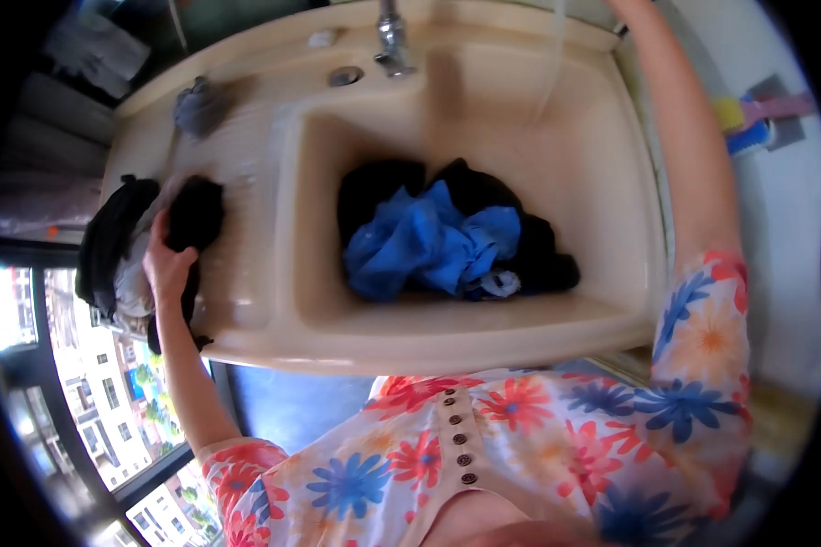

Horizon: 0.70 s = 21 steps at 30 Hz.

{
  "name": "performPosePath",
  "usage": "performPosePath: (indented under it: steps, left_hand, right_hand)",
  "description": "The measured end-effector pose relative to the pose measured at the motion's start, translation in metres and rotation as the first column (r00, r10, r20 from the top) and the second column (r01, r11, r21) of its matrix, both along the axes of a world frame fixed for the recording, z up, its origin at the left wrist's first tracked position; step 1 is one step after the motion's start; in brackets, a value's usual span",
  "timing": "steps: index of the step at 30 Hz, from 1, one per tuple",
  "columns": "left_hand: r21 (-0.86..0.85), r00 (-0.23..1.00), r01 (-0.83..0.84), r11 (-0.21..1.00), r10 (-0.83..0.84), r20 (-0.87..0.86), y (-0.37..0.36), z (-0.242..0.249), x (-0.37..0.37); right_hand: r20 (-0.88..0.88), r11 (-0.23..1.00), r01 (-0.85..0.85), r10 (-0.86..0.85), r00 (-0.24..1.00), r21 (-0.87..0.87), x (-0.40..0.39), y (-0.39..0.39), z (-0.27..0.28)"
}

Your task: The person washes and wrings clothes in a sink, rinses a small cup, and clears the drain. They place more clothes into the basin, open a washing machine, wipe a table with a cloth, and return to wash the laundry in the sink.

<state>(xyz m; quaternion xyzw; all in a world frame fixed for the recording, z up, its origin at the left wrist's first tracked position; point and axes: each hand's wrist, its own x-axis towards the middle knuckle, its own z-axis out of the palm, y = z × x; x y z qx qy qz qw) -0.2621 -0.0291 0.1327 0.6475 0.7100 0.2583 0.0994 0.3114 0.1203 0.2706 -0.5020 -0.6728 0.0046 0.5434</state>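
On the ribbed left part of the sink unit, my left hand [167, 264] is closed on a bunched black cloth [196, 214]. Beside it, at the unit's left edge, lie another black item [117, 242] and a pale grey cloth [135, 278]. My right arm stretches up along the basin's right side; only a bit of my right hand [622, 7] shows at the top edge, its fingers out of the frame. Inside the basin a crumpled blue cloth [429, 239] rests on black clothes [483, 190], with a small whitish piece [500, 283] at its lower edge.
A metal tap [392, 41] stands at the back of the cream sink [474, 351]. Left of it are a round drain fitting [345, 77] and a grey bundle [200, 108]. Brushes [748, 137] hang at the right wall. A window [109, 392] is at the lower left.
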Motion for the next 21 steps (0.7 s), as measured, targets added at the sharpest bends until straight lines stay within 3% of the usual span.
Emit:
performPosePath:
  steps: [1, 3, 4, 5, 6, 7, 8, 9, 10, 11, 13, 14, 15, 18, 19, 21]
  left_hand:
    - [0.038, 0.985, 0.073, 0.997, -0.078, 0.153, 0.0, -0.004, -0.005]
    - [0.046, 0.961, 0.132, 0.99, -0.14, 0.238, -0.008, 0.027, 0.04]
    - [0.104, 0.959, 0.176, 0.979, -0.194, 0.208, -0.011, 0.041, 0.061]
    - [0.173, 0.96, 0.216, 0.961, -0.241, 0.143, -0.014, 0.054, 0.087]
    - [0.261, 0.939, 0.311, 0.914, -0.337, 0.06, -0.013, 0.065, 0.112]
    - [0.287, 0.934, 0.357, 0.889, -0.344, -0.097, -0.015, 0.075, 0.141]
    - [0.318, 0.915, 0.4, 0.86, -0.395, -0.083, -0.015, 0.077, 0.17]
    - [0.255, 0.872, 0.49, 0.834, -0.465, -0.156, -0.019, 0.083, 0.197]
    - [0.243, 0.846, 0.533, 0.811, -0.508, -0.162, -0.018, 0.077, 0.219]
    - [0.256, 0.836, 0.548, 0.796, -0.516, -0.185, -0.013, 0.071, 0.231]
    - [0.333, 0.802, 0.532, 0.778, -0.589, 0.096, 0.007, 0.055, 0.244]
    - [0.357, 0.757, 0.515, 0.779, -0.609, 0.237, 0.013, 0.044, 0.249]
    - [0.367, 0.477, 0.59, 0.719, -0.678, 0.559, 0.018, 0.033, 0.258]
    - [0.107, 0.458, 0.737, 0.667, -0.611, 0.646, 0.029, 0.032, 0.265]
    - [0.144, 0.396, 0.737, 0.661, -0.594, 0.701, 0.035, 0.032, 0.266]
    - [0.213, 0.263, 0.726, 0.654, -0.549, 0.793, 0.047, 0.032, 0.267]
  right_hand:
    - [-0.08, 0.992, 0.016, -0.026, 0.996, -0.125, 0.002, -0.017, -0.01]
    - [-0.214, 0.927, -0.016, -0.07, 0.974, -0.376, -0.008, -0.061, -0.029]
    - [-0.322, 0.793, -0.258, 0.083, 0.943, -0.551, -0.029, -0.082, -0.049]
    - [-0.556, 0.54, -0.612, 0.289, 0.779, -0.578, -0.054, -0.102, -0.076]
    - [-0.62, 0.36, -0.671, 0.263, 0.74, -0.648, -0.094, -0.124, -0.095]
    - [-0.735, 0.203, -0.772, 0.236, 0.635, -0.602, -0.123, -0.136, -0.109]
    - [-0.825, 0.19, -0.866, 0.267, 0.498, -0.462, -0.146, -0.142, -0.117]
    - [-0.847, 0.267, -0.893, 0.306, 0.435, -0.362, -0.166, -0.144, -0.111]
    - [-0.918, 0.413, -0.864, 0.135, 0.372, -0.289, -0.178, -0.144, -0.102]
    - [-0.899, 0.481, -0.827, 0.158, 0.408, -0.291, -0.169, -0.138, -0.1]
    - [-0.847, 0.589, -0.746, 0.184, 0.499, -0.311, -0.144, -0.131, -0.093]
    - [-0.851, 0.558, -0.785, 0.243, 0.465, -0.27, -0.135, -0.135, -0.082]
    - [-0.791, 0.556, -0.788, 0.342, 0.507, -0.264, -0.129, -0.136, -0.074]
    - [-0.603, 0.498, -0.785, 0.516, 0.609, -0.368, -0.1, -0.14, -0.044]
    - [-0.536, 0.47, -0.774, 0.559, 0.633, -0.424, -0.086, -0.139, -0.037]
    - [-0.234, 0.594, -0.618, 0.596, 0.768, -0.516, -0.056, -0.133, -0.034]
